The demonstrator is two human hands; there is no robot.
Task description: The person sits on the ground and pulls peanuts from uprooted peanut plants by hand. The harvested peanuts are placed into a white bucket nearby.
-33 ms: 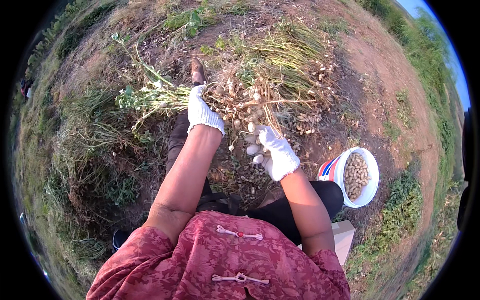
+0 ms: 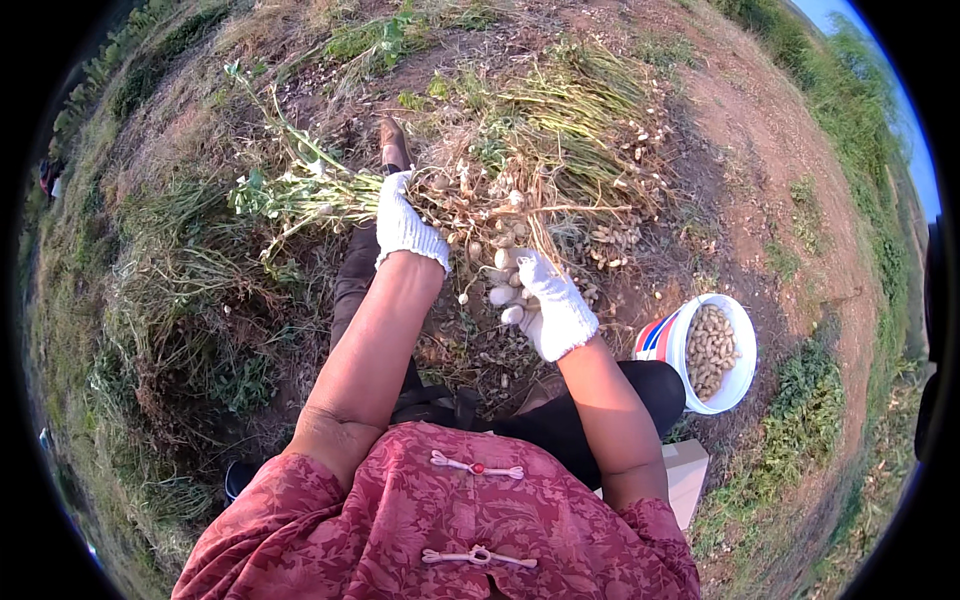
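Observation:
My left hand (image 2: 407,222), in a white knit glove, is closed round the stems of a peanut plant (image 2: 330,195). Its leafy green tops stick out to the left, and its roots with pale pods hang to the right. My right hand (image 2: 550,308), gloved the same way, has its fingers curled at the peanut pods (image 2: 502,258) under the roots; part of its grip is hidden. Just beyond it lies a heap of pulled peanut plants (image 2: 590,110), stems pointing away and pods toward the right.
A white bucket (image 2: 742,345) with red and blue stripes, partly filled with peanuts (image 2: 711,352), stands right of my knee. Stripped vines (image 2: 200,280) are piled on the left. A cardboard box (image 2: 685,478) sits beside my right hip. My shoe (image 2: 394,145) is ahead on the soil.
The fingers of my right hand have shifted slightly at the pods. My left hand keeps its hold on the stems.

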